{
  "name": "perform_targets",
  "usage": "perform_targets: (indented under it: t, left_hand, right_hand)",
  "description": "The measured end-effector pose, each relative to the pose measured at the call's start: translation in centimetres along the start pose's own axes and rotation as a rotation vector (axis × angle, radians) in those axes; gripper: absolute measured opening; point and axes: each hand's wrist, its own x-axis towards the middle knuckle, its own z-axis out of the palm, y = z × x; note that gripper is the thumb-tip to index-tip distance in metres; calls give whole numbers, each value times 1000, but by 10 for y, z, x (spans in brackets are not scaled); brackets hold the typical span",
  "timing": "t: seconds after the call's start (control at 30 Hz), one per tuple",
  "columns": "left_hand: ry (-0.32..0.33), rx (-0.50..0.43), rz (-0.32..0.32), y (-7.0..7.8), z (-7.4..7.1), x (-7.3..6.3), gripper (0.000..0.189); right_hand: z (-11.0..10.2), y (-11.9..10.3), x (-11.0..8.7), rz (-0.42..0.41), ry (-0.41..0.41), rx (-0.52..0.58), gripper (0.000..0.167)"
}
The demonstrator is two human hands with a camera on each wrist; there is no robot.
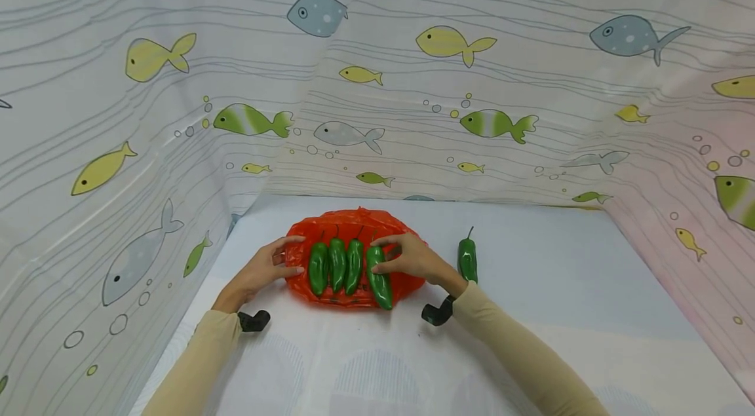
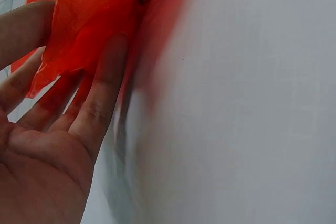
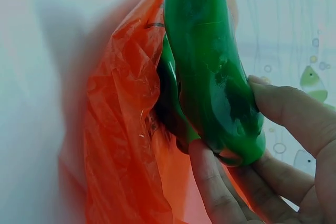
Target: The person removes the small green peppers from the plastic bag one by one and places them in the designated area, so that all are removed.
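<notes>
A red plastic bag [image 1: 407, 286] lies spread on the table, with three green chili peppers [image 1: 337, 264] side by side on it, stems pointing away. My right hand [image 1: 415, 259] pinches another green chili pepper [image 1: 380, 280] near its stem end, over the bag's right part. In the right wrist view this pepper [image 3: 210, 61] sits between thumb and fingers, beside the bag [image 3: 123, 114]. At the bag's left edge, my left hand [image 1: 268, 266] holds the plastic. The left wrist view has its fingers [image 2: 97, 106] around the thin red film [image 2: 100, 14], some seen through it.
One more green chili pepper [image 1: 468, 260] lies on the white table [image 1: 560, 285], right of the bag and partly behind my right wrist. Fish-patterned sheeting [image 1: 413, 108] encloses the back and sides. Black wrist mounts [image 1: 438, 312] sit under both wrists.
</notes>
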Motion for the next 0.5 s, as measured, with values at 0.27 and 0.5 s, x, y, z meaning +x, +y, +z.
perform_targets:
  t: [0.27, 0.5]
  left_hand:
    - [-12, -10, 1, 0, -1, 0, 74]
    - [-18, -16, 10, -1, -1, 0, 74]
  right_hand:
    - [-9, -2, -10, 28, 24, -17, 54]
    - [-22, -3, -17, 14, 37, 14, 56]
